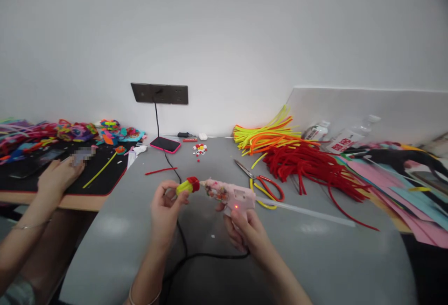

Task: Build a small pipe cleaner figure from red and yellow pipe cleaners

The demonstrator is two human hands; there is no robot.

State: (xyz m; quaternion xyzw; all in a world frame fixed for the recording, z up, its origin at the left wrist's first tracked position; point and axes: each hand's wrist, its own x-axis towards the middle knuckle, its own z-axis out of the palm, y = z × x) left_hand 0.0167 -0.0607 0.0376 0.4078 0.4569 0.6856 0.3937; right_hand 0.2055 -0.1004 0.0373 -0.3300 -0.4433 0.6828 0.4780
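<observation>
Right hand [243, 230] grips a pink hot-glue gun [241, 196]; left of it, my left hand [164, 208] pinches a yellow-and-red pipe-cleaner piece [187, 186].

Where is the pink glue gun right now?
In the head view, the pink glue gun is below and slightly right of centre, held in the right hand, its nozzle pointing left at the red-and-yellow piece in the left hand.

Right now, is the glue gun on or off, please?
On, it seems: a small red light glows on the glue gun in the right hand.
</observation>
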